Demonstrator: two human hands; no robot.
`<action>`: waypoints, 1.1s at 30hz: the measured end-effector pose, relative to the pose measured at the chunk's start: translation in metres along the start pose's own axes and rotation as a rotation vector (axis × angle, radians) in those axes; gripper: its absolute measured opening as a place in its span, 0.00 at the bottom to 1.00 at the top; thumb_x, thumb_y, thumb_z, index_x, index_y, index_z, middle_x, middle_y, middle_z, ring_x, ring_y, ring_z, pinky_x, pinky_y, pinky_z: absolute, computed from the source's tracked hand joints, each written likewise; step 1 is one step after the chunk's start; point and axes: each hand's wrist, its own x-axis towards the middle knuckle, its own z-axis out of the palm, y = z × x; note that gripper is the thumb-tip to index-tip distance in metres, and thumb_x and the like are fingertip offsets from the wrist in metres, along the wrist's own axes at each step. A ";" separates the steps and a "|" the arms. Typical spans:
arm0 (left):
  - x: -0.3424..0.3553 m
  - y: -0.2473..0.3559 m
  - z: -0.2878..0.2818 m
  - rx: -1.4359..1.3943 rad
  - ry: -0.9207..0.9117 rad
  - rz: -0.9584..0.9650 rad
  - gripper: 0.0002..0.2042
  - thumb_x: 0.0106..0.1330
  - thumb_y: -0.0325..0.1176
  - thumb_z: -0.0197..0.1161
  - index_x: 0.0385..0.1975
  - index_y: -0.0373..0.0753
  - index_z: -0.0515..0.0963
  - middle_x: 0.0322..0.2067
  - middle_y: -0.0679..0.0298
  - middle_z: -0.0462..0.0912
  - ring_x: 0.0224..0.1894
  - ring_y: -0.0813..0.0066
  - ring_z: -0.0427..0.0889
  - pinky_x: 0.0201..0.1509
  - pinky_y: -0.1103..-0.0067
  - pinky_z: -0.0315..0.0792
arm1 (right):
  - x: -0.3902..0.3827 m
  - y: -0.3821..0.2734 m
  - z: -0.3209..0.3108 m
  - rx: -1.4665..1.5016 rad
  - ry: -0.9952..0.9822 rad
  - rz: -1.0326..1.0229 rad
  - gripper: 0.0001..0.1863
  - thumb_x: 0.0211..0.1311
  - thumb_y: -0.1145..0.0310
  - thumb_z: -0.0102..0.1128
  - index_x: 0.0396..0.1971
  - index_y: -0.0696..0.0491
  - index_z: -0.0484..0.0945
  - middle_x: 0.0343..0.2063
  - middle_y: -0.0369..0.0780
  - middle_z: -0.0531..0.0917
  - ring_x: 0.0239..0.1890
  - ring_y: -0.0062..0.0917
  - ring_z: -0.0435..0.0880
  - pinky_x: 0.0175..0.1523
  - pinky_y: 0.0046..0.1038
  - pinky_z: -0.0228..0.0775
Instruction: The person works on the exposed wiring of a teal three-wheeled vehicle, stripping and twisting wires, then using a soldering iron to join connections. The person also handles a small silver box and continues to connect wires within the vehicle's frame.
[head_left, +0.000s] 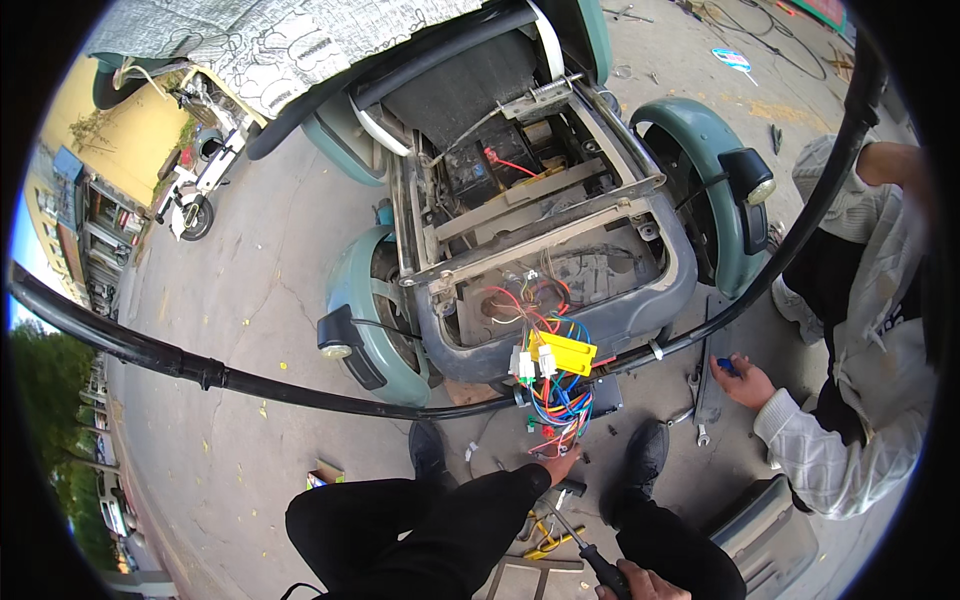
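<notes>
A thick bundle of coloured wires (562, 400) hangs out of the open rear of a green three-wheeled vehicle (350, 290). White plug connectors (546, 360) and a flat yellow plastic piece (565, 352) sit among the wires. At the bundle's lower end, my left hand (560, 463) is closed on some of the wires, its fingers partly hidden. Lower down, my right hand (648, 582) grips the dark handle of a screwdriver (600, 565), whose long metal shaft slants up and left toward my left hand. Behind the bundle lies a dark box (606, 396).
A black tube (290, 392) curves across the view before the vehicle. At right, a co-worker's hand (748, 384) holds something blue. Wrenches (703, 432) lie on the ground near my shoe (645, 455). A grey plastic panel (765, 535) is at lower right; a white scooter (200, 190) stands farther off.
</notes>
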 end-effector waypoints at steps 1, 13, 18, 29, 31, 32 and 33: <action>-0.024 0.009 -0.010 -0.024 -0.034 0.017 0.14 0.74 0.42 0.64 0.47 0.38 0.84 0.45 0.50 0.89 0.45 0.46 0.87 0.50 0.56 0.80 | -0.004 -0.005 -0.003 0.088 -0.001 -0.012 0.20 0.68 0.66 0.72 0.56 0.58 0.83 0.33 0.47 0.88 0.33 0.45 0.89 0.40 0.41 0.83; -0.188 0.191 -0.301 -1.671 0.516 -0.082 0.13 0.83 0.39 0.63 0.55 0.36 0.81 0.53 0.59 0.90 0.52 0.69 0.91 0.51 0.81 0.85 | -0.028 -0.025 0.012 1.098 0.385 -0.202 0.20 0.66 0.71 0.75 0.54 0.62 0.81 0.34 0.39 0.86 0.28 0.22 0.84 0.36 0.25 0.77; -0.244 0.234 -0.398 -1.865 0.577 0.222 0.10 0.84 0.38 0.60 0.53 0.40 0.80 0.60 0.55 0.86 0.63 0.64 0.86 0.57 0.78 0.85 | -0.031 -0.028 0.025 1.108 0.307 -0.234 0.17 0.66 0.70 0.76 0.49 0.64 0.84 0.34 0.38 0.86 0.28 0.19 0.84 0.36 0.23 0.77; -0.273 0.253 -0.409 -1.848 0.593 0.322 0.11 0.83 0.37 0.61 0.54 0.37 0.82 0.62 0.52 0.84 0.66 0.60 0.84 0.62 0.75 0.86 | -0.024 -0.041 0.036 1.203 0.289 -0.287 0.15 0.73 0.71 0.70 0.53 0.63 0.82 0.32 0.43 0.88 0.26 0.21 0.84 0.34 0.24 0.76; -0.272 0.253 -0.406 -1.816 0.579 0.321 0.11 0.83 0.37 0.61 0.55 0.37 0.81 0.62 0.52 0.84 0.66 0.60 0.84 0.62 0.76 0.85 | -0.023 -0.041 0.037 1.198 0.277 -0.303 0.15 0.72 0.71 0.71 0.52 0.64 0.82 0.32 0.42 0.88 0.26 0.21 0.83 0.33 0.24 0.76; -0.271 0.252 -0.405 -1.805 0.597 0.286 0.11 0.83 0.37 0.61 0.55 0.36 0.81 0.62 0.52 0.84 0.66 0.60 0.84 0.61 0.77 0.85 | -0.022 -0.041 0.037 1.198 0.273 -0.309 0.15 0.72 0.72 0.71 0.52 0.64 0.82 0.32 0.42 0.88 0.26 0.21 0.83 0.33 0.24 0.76; -0.270 0.251 -0.405 -1.795 0.598 0.286 0.12 0.83 0.37 0.61 0.55 0.36 0.81 0.61 0.52 0.84 0.65 0.61 0.84 0.61 0.78 0.85 | -0.021 -0.040 0.036 1.162 0.276 -0.299 0.15 0.71 0.72 0.72 0.51 0.64 0.82 0.32 0.42 0.88 0.26 0.21 0.83 0.34 0.24 0.76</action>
